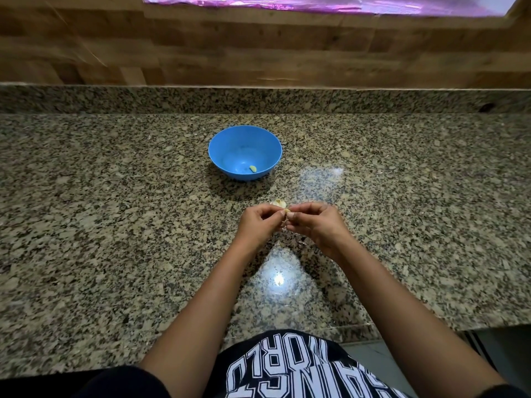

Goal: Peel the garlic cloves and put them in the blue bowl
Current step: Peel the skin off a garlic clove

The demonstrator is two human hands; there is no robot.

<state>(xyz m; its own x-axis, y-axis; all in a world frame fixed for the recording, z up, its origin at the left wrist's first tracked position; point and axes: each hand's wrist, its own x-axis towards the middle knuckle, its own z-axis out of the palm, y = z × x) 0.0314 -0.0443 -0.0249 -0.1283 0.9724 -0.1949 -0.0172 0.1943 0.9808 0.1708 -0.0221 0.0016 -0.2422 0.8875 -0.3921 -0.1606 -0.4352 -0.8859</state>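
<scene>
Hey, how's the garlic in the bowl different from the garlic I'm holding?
The bowl clove looks bare and yellowish; the held garlic is pale, with papery skin. The bowl clove lies loose and untouched in the blue bowl; the held garlic is pinched between the left hand and right hand. The bowl clove shows whole; the held garlic is partly hidden by fingers. Both are small.

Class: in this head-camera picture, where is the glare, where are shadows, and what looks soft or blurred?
Head view: lamp glare on the counter in the near middle, fainter right of the blue bowl; shadow at the bowl's near-left side; wooden wall looks soft; garlic clove barely resolved.
</scene>
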